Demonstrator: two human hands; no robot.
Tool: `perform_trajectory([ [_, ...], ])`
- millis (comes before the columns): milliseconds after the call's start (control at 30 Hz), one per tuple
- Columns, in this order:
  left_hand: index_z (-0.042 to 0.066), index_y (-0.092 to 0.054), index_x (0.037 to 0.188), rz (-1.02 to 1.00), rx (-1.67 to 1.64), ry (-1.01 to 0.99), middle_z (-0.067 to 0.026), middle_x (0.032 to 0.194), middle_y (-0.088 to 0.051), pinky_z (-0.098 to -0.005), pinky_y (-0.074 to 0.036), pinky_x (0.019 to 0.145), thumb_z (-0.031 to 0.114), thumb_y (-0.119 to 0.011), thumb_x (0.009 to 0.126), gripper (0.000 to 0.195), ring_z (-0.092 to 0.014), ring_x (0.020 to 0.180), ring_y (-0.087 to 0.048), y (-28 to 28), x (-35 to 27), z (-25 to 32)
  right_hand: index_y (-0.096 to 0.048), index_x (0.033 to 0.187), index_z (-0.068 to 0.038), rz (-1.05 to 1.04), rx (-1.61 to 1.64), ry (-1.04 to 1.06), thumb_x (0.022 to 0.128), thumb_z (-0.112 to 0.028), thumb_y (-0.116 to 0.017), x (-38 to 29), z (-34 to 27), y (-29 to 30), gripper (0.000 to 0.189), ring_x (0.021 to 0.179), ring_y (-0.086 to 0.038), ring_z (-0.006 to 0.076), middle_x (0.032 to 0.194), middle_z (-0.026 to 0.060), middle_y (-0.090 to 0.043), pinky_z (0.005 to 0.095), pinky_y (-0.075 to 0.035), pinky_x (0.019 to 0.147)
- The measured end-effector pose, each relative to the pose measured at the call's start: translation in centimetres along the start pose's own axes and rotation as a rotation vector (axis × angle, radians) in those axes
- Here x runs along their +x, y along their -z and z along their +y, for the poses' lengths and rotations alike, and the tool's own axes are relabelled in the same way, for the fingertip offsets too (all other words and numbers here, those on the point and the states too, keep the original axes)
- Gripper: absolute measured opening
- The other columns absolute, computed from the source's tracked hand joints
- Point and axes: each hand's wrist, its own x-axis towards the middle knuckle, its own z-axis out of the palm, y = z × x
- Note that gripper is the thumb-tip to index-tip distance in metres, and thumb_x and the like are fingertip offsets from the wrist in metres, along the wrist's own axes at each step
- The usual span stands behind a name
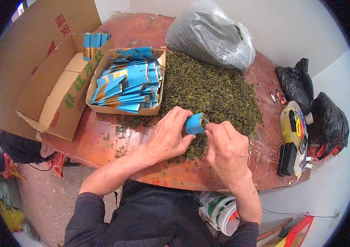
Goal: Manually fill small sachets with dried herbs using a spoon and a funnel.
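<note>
A small blue packet (194,123), with a gold edge, is gripped between the thumb and fingers of my left hand (169,132). Its mouth faces right, towards my right hand (226,145). There my right thumb and fingers pinch a small, clear, shiny piece of plastic (207,120); whether it is a liner or a tool is unclear. Both hands are above the near part of a broad heap of dried green tea leaves (212,89). Left of the heap, a shallow cardboard box (125,111) is filled with flat blue packets (131,80).
At the left stands an open cardboard carton (67,102) with several upright blue packets (94,43) in its far end. A clear plastic bag (209,37) of leaves lies behind the heap. Black bags (329,120), a yellowish container (289,123) and a black case (286,159) line the wooden table's (175,177) right side.
</note>
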Motion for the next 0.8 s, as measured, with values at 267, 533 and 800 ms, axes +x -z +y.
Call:
perform_trajectory([
  [267, 0.000, -0.055, 0.124, 0.007, -0.026, 0.041, -0.0197, 0.107, -0.059, -0.0456, -0.055, 0.080, 0.010, -0.085, 0.074, 0.058, -0.041, 0.097, -0.064, 0.3, -0.1, 0.0, -0.070, 0.105, -0.001, 0.034, -0.067, 0.069, 0.081, 0.006, -0.073, 0.2, -0.7, 1.0, 0.025, 0.066, -0.065, 0.0318, 0.082, 0.0126, -0.062, 0.0421, -0.050, 0.056],
  [533, 0.000, -0.055, 0.122, 0.000, -0.071, 0.065, -0.0193, 0.107, -0.058, -0.0473, -0.053, 0.081, 0.008, -0.084, 0.075, 0.056, -0.041, 0.098, -0.063, 0.3, 0.0, 0.1, -0.071, 0.106, 0.001, 0.112, -0.116, 0.114, 0.074, 0.004, -0.071, -0.2, -0.3, 1.2, 0.032, 0.067, -0.064, 0.0274, 0.083, 0.0106, -0.058, 0.0387, -0.052, 0.057],
  [800, 0.000, -0.057, 0.121, 0.009, -0.072, 0.069, -0.0190, 0.106, -0.058, -0.0483, -0.052, 0.082, 0.007, -0.083, 0.075, 0.054, -0.041, 0.099, -0.062, 0.3, -0.1, 0.0, -0.071, 0.106, 0.000, 0.138, -0.037, 0.093, 0.074, 0.006, -0.071, -0.2, 0.2, 2.0, 0.032, 0.069, -0.066, 0.0290, 0.086, 0.0115, -0.063, 0.0393, -0.052, 0.057],
])
